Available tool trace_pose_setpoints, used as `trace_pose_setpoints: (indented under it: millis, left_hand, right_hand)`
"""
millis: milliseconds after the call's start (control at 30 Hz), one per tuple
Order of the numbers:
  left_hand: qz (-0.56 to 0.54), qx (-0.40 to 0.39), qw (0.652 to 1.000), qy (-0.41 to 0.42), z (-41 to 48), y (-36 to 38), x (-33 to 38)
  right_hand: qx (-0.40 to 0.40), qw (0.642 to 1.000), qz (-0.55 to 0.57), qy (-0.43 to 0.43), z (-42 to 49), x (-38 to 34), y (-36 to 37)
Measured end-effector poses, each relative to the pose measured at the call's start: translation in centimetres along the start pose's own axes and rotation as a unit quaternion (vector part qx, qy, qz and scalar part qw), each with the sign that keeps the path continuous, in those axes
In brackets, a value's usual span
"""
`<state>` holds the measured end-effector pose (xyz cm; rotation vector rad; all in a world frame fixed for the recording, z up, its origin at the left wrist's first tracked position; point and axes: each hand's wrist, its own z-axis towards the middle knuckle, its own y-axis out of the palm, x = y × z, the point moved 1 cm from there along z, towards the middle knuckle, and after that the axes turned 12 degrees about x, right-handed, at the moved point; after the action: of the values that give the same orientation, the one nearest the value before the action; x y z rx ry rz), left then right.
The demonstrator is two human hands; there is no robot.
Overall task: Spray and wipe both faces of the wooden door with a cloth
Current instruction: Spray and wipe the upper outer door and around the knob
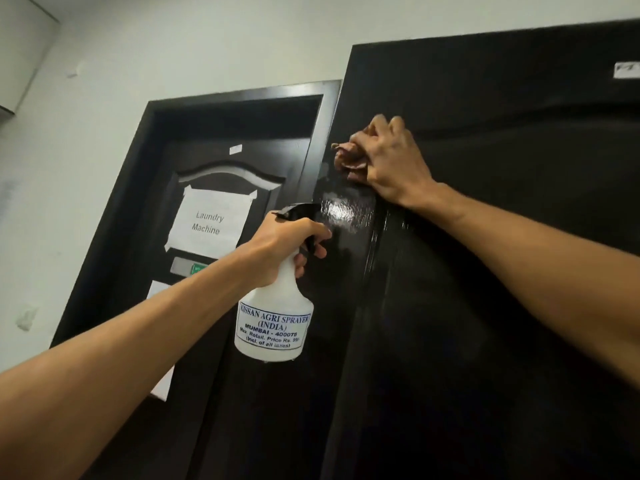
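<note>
A dark wooden door (502, 271) fills the right half of the view, its left edge towards me. My right hand (391, 161) grips a bunched brownish cloth (348, 157) and presses it against the door's upper left part. A wet, shiny patch (341, 211) lies on the door just below the cloth. My left hand (287, 244) holds a white spray bottle (273, 317) with a black trigger head by its neck, fingers round the trigger, nozzle facing the wet patch.
A second dark door (221, 168) in its frame stands behind to the left, with a taped paper sign (207, 223) reading "Laundry Machine" and more papers below. A white wall (86, 133) surrounds it. A small white label (627, 71) sits high on the near door.
</note>
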<state>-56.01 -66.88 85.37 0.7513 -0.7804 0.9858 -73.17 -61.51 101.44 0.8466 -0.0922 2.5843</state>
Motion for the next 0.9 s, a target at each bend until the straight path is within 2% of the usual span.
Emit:
trace_pose_setpoints:
  millis: [67, 167, 233, 267, 367, 433, 500, 600, 667, 800, 867, 900]
  left_hand:
    - [-0.003, 0.006, 1.000, 0.016, 1.1, -0.4, 1.5]
    - [-0.012, 0.012, 0.999, 0.031, 2.5, -1.2, 3.0]
    - [-0.003, 0.010, 1.000, 0.023, 2.9, -1.8, 2.7]
    - [0.001, 0.011, 1.000, 0.020, 3.1, -2.1, 2.3]
    - [0.011, 0.018, 1.000, 0.011, 4.1, -2.8, 1.8]
    - [0.011, 0.020, 1.000, 0.009, 4.6, -3.1, 1.6]
    - [0.006, 0.019, 1.000, 0.014, 4.7, -3.4, 1.3]
    - [-0.007, 0.007, 1.000, 0.005, 3.3, -3.9, 0.0]
    - [-0.010, -0.007, 1.000, -0.009, 2.0, -4.2, -1.2]
    - [0.008, -0.021, 0.999, -0.033, -0.7, -4.1, -4.0]
    - [0.009, -0.022, 0.999, -0.044, -1.9, -3.6, -5.0]
    - [0.007, -0.018, 0.999, -0.045, -2.4, -3.4, -5.4]
  right_hand:
    - [0.018, 1.000, -0.008, -0.022, 0.5, -2.0, 1.3]
    - [0.005, 0.988, 0.030, -0.153, -2.8, -5.6, 2.2]
    - [-0.023, 0.979, 0.030, -0.200, -2.8, -6.1, 2.2]
    - [-0.017, 0.981, 0.013, -0.194, -1.3, -5.7, 2.2]
    - [0.007, 0.995, -0.021, -0.094, 5.3, -3.9, 2.9]
    - [0.018, 0.998, -0.028, -0.047, 6.1, -4.2, 3.2]
    - [0.018, 0.997, -0.008, -0.073, 3.0, -6.3, 3.2]
    - [-0.052, 0.978, 0.053, -0.193, -4.7, -9.0, 1.9]
    - [-0.060, 0.972, 0.029, -0.224, -5.0, -8.0, 0.3]
    - [0.018, 0.997, -0.063, -0.031, -2.4, -1.7, -2.0]
    - [0.003, 0.998, -0.062, -0.024, -4.7, -1.3, -2.7]
    - [-0.016, 0.998, -0.039, -0.050, -6.5, -1.9, -3.1]
